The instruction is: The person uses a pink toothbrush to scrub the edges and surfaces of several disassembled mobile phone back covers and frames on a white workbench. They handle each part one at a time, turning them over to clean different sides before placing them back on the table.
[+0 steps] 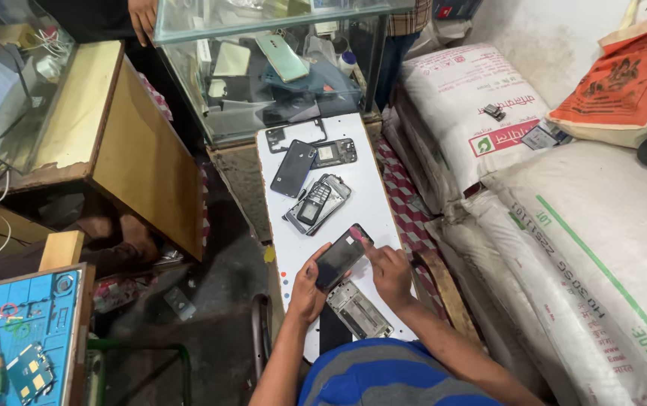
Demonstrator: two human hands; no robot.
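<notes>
Stacked white sacks (564, 218) and a glass case (263, 68) hem in a narrow white counter (372, 203), where dismantled phones (316, 199) lie in a row within reach. Left hand (307, 289) is clamped around a dark phone (341, 256), tilting it up toward the camera; right hand (389, 272) presses an outstretched finger on its upper edge, other fingers curled. A bare frame (359, 310) lies just below.

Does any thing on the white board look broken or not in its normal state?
Yes. Several phones on the white board lie opened, without covers. A bare metal frame lies below the dark phone held by both hands.
</notes>
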